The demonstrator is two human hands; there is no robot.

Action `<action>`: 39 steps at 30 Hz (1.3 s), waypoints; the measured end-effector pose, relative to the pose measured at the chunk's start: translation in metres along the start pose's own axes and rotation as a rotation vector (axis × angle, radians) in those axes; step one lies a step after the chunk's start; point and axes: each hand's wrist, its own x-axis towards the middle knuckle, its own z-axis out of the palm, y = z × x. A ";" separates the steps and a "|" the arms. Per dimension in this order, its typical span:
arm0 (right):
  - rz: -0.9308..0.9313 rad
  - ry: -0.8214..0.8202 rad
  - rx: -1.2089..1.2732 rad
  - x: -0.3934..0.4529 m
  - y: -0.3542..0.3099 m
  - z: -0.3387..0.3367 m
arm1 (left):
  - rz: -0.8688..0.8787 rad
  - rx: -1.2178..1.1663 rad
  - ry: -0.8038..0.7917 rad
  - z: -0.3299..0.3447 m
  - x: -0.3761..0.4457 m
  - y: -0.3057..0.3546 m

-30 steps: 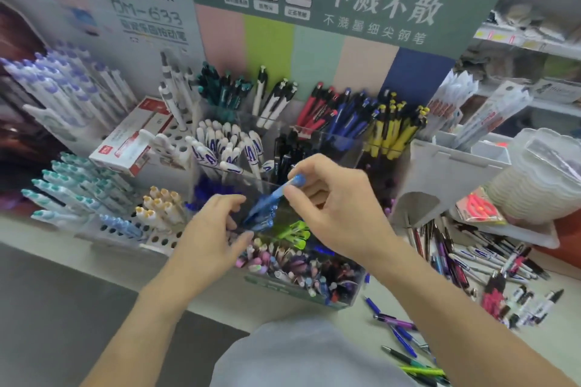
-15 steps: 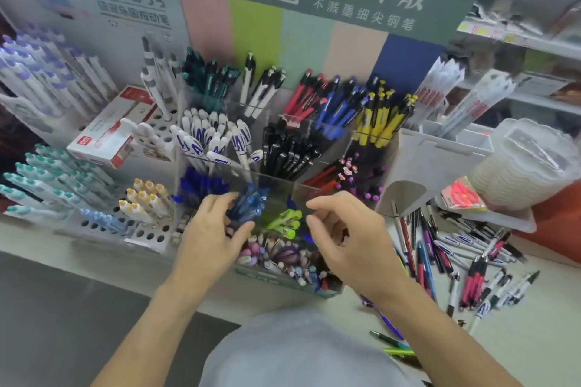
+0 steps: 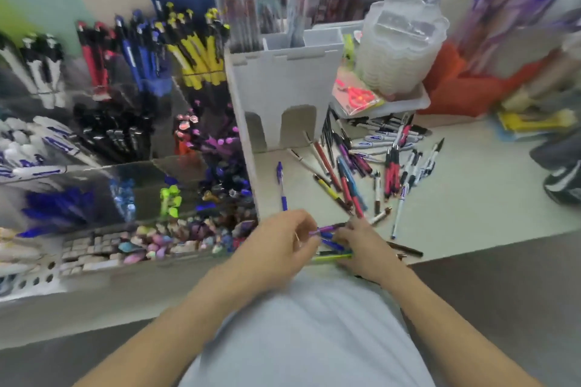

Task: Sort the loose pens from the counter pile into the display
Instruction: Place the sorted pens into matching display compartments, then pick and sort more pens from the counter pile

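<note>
At the far left stands the display (image 3: 132, 122), a clear rack of compartments packed with upright pens: white ones, red, blue and yellow ones along the back, black ones in the middle, and blue, light blue and bright green ones nearer the front. A row of small pastel items lies along its front edge; motion blur hides what they are. Just right of the display is a white box (image 3: 283, 88) with arched cut-outs at its foot.

Both hands meet at the near edge of the table (image 3: 471, 198). The left hand (image 3: 276, 245) has its fingers curled, its grip pinching the end of a purple pen (image 3: 327, 228). The right hand (image 3: 364, 245) lies over a small bunch of blue and green pens (image 3: 333, 253) on the table, fingers bent around them, its grip touching the other end of the purple pen.

Beyond the hands lies the pile of loose pens (image 3: 371, 160), scattered across the table, with one blue pen (image 3: 280, 182) lying apart beside the box. Further right a stack of clear plastic lids (image 3: 399, 47) sits on a white tray (image 3: 408, 104).
</note>
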 end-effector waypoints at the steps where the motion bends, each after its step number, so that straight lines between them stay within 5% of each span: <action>1: -0.005 0.057 0.053 0.000 0.002 0.005 | -0.001 0.057 -0.028 0.014 0.013 -0.006; 7: -0.005 0.384 0.149 -0.010 0.018 0.005 | 0.005 0.528 -0.231 0.084 0.072 -0.040; 13: 0.254 0.187 0.104 -0.047 0.073 -0.010 | 0.052 0.670 -0.313 0.114 0.096 -0.041; 21: 0.076 -0.051 0.121 -0.016 0.095 -0.032 | -0.036 0.496 -0.539 0.116 0.122 -0.021; 27: 0.023 0.014 0.130 -0.010 0.122 -0.040 | -0.106 0.551 -0.606 0.116 0.127 -0.012; 32: -0.090 0.228 0.232 -0.003 0.148 -0.061 | -0.219 0.358 -0.594 0.107 0.123 -0.010; 37: 0.127 0.040 0.400 -0.011 0.157 -0.086 | -0.296 0.152 -0.478 0.094 0.128 -0.010; 39: 0.281 0.130 0.469 -0.016 0.161 -0.085 | -0.415 -0.131 -0.376 0.093 0.128 -0.009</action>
